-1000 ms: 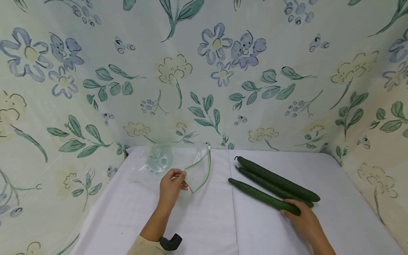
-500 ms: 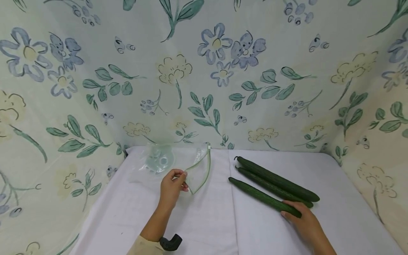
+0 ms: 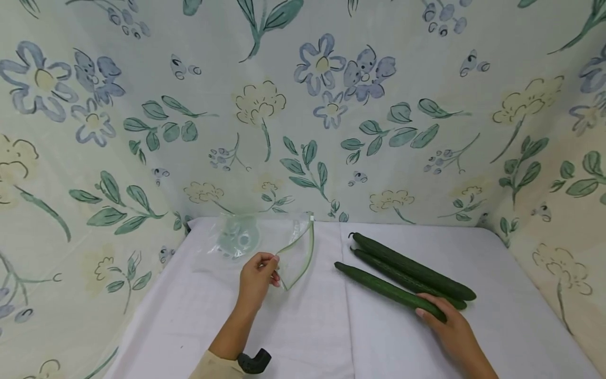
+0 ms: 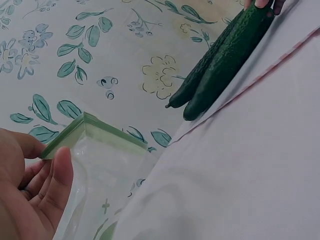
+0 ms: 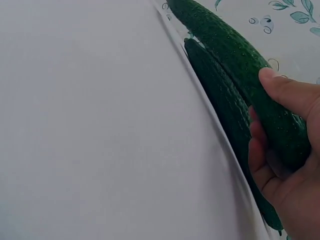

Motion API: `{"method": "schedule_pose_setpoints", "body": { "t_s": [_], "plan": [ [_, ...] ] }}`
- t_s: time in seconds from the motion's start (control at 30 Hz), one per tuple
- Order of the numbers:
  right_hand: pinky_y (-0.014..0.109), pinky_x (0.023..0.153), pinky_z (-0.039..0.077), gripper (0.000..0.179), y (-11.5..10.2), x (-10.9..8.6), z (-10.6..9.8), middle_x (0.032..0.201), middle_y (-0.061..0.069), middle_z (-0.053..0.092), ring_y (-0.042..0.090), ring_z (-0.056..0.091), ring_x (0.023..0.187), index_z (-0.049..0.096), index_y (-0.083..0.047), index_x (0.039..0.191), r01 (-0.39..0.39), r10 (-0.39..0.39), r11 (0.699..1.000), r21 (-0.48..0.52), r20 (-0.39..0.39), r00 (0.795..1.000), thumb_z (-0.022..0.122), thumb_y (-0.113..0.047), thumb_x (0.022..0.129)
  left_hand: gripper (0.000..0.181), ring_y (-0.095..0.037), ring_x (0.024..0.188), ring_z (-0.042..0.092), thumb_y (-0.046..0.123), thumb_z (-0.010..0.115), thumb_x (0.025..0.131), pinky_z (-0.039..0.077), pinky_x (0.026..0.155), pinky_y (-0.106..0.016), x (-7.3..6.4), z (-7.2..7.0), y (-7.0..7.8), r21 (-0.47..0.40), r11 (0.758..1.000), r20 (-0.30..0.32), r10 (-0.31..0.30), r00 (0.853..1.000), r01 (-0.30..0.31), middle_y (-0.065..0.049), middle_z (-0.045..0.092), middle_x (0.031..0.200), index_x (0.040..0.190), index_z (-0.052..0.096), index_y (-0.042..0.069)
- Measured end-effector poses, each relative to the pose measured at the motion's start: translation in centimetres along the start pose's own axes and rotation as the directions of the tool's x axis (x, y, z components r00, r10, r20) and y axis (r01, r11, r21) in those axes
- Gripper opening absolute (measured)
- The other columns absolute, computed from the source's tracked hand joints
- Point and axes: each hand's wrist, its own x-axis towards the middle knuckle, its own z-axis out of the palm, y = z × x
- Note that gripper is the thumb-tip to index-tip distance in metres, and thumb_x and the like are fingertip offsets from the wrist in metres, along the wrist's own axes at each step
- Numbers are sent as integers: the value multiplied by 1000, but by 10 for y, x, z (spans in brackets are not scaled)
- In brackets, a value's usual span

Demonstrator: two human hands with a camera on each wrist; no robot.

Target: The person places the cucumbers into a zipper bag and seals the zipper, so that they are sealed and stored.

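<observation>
My left hand pinches the green-edged rim of a clear zip bag, whose mouth is spread apart toward the right. In the left wrist view the thumb and fingers hold a corner of the green seal strip. My right hand grips the nearest cucumber at its right end. The right wrist view shows the thumb on top of this cucumber and the fingers curled beneath. Two more cucumbers lie side by side just behind it, stems toward the upper left.
A white cloth with a seam down its middle covers the table. Floral fabric hangs at the back and both sides. A pale green round shape shows on the bag's far part. A black band piece sits at the left wrist.
The held cucumber has shifted slightly left, its far tip a little up and away from the other two. The left hand and the bag's rim have edged slightly right.
</observation>
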Motion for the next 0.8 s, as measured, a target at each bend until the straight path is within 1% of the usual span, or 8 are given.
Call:
{"method": "schedule_pose_setpoints", "body": {
  "t_s": [0.17, 0.27, 0.33, 0.47, 0.5, 0.57, 0.73, 0.8],
  "plan": [
    [66, 100, 45, 71, -12, -2, 1, 152, 14, 45, 44, 39, 141, 50, -23, 148, 45, -43, 997, 64, -29, 999, 59, -65, 92, 19, -14, 59, 60, 14, 69, 96, 58, 50, -26, 0, 0, 0, -7, 1000, 5, 2, 1000, -2, -8, 60, 82, 102, 64, -3],
    [54, 97, 53, 64, -21, -6, 2, 148, 10, 47, 39, 41, 138, 52, -22, 146, 90, -85, 993, 76, -72, 994, 60, -59, 95, 20, -14, 58, 60, 15, 70, 96, 58, 50, -26, 1, 1, -2, -12, 1000, 11, 6, 1000, -5, -14, 63, 83, 102, 64, -3],
    [43, 92, 57, 60, -26, -8, 2, 145, 6, 50, 33, 44, 135, 54, -22, 145, 114, -106, 991, 66, -112, 988, 61, -56, 96, 21, -13, 58, 59, 16, 70, 96, 58, 50, -26, 1, 1, -3, -15, 1000, 18, 7, 1000, -7, -18, 64, 85, 102, 64, -3],
    [21, 90, 53, 53, -34, -11, 2, 141, -3, 51, 7, 44, 129, 57, -26, 142, 153, -144, 987, 41, -159, 977, 62, -52, 97, 21, -14, 59, 59, 17, 70, 96, 58, 50, -25, 0, 3, -2, -17, 1000, 25, 12, 1000, -12, -21, 65, 86, 101, 65, -3],
    [21, 90, 52, 52, -36, -11, 1, 140, -4, 51, 3, 42, 129, 57, -26, 142, 162, -155, 986, 33, -163, 974, 62, -52, 97, 21, -14, 59, 59, 17, 70, 96, 58, 50, -25, -1, 3, -2, -15, 1000, 25, 13, 1000, -13, -21, 65, 86, 101, 65, -3],
    [25, 95, 52, 51, -39, -10, 1, 140, -4, 52, 3, 42, 129, 57, -25, 142, 187, -180, 982, 32, -162, 970, 61, -50, 98, 20, -14, 58, 59, 17, 70, 96, 58, 50, -25, -2, 3, -1, -14, 1000, 24, 14, 1000, -13, -20, 65, 85, 100, 65, -3],
    [62, 101, 49, 51, -49, -8, 2, 139, 4, 53, 30, 43, 135, 57, -18, 142, 251, -239, 966, 63, -158, 958, 62, -45, 99, 20, -14, 58, 59, 17, 70, 96, 57, 49, -25, -2, 2, 0, -14, 1000, 23, 22, 999, -22, -19, 65, 85, 100, 64, -2],
    [64, 100, 48, 50, -52, -8, 3, 138, 4, 54, 30, 44, 133, 58, -17, 141, 270, -258, 961, 53, -167, 952, 64, -43, 98, 20, -13, 58, 58, 17, 70, 96, 57, 49, -24, -2, 2, 0, -15, 999, 25, 30, 999, -30, -21, 64, 86, 100, 63, -2]
  ]
}}
